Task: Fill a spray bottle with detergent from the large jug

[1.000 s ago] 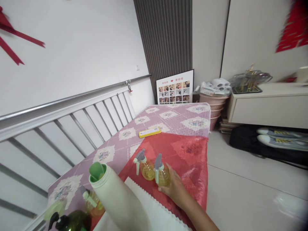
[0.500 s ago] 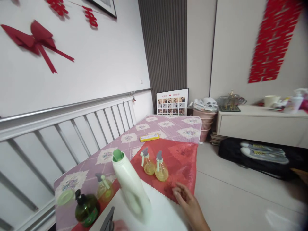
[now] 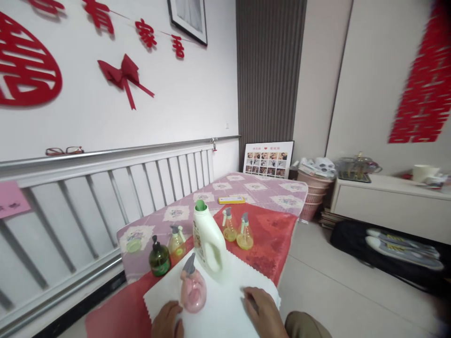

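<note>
A pink spray bottle (image 3: 193, 293) with a grey trigger head stands on the white scalloped mat (image 3: 225, 319). My left hand (image 3: 166, 320) is beside its base, fingers loosely apart; whether they touch it I cannot tell. Behind it is a large white jug (image 3: 207, 239) with a side handle and a green open mouth. My right hand (image 3: 264, 310) rests on the mat's right side, fingers loosely bent, holding nothing. Two yellowish spray bottles (image 3: 229, 230) (image 3: 244, 237) stand on the red cloth (image 3: 269, 225). Another spray bottle (image 3: 176, 245) stands left of the jug, beside a dark green pump bottle (image 3: 159, 260).
A pale green lid (image 3: 134, 245) and a yellow-edged box (image 3: 231, 200) lie on the purple patterned tablecloth (image 3: 227, 185). A white radiator (image 3: 151, 183) runs along the left wall. Right of the table are stacked pink baskets (image 3: 312, 197), a low cabinet (image 3: 387, 202) and grey shoes (image 3: 401, 249).
The view has swung left and pulled back, bringing the pink spray bottle and left hand into sight. My right hand, earlier raised near the mat's edge, is now down on the mat.
</note>
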Demonstrator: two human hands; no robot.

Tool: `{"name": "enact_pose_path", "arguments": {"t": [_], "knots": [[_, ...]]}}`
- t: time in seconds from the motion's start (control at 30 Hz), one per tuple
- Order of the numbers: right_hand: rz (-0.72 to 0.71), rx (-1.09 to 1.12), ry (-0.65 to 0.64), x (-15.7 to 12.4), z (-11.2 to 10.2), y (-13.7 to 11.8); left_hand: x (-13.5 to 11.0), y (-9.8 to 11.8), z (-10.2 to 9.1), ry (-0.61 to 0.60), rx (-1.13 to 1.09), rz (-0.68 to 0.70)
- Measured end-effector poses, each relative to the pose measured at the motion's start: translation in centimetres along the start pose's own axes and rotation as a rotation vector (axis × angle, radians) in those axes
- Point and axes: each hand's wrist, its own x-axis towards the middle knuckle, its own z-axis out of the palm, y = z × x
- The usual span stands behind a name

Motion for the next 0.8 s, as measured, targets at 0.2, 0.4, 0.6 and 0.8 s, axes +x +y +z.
{"name": "enact_pose_path", "arguments": {"t": [0.2,0.4,0.6,0.8], "knots": [[-0.027,-0.025,-0.037,0.1,0.1,-0.9,0.2,0.8,-1.0,-0.106,0.010,-0.137],[-0.053,0.060,-0.076,0.9,3.3,-6.9,-0.1,0.9,-0.8,-0.224,-0.115,-0.272],[0.121,0.305,-0.198,4.1,7.0,-14.0,-0.1,1.2,-1.7,-0.368,-0.315,-0.509],[0.061,0.333,-0.286,6.6,7.9,-15.8,1.6,2.2,-4.0,-0.390,-0.490,-0.656]]}}
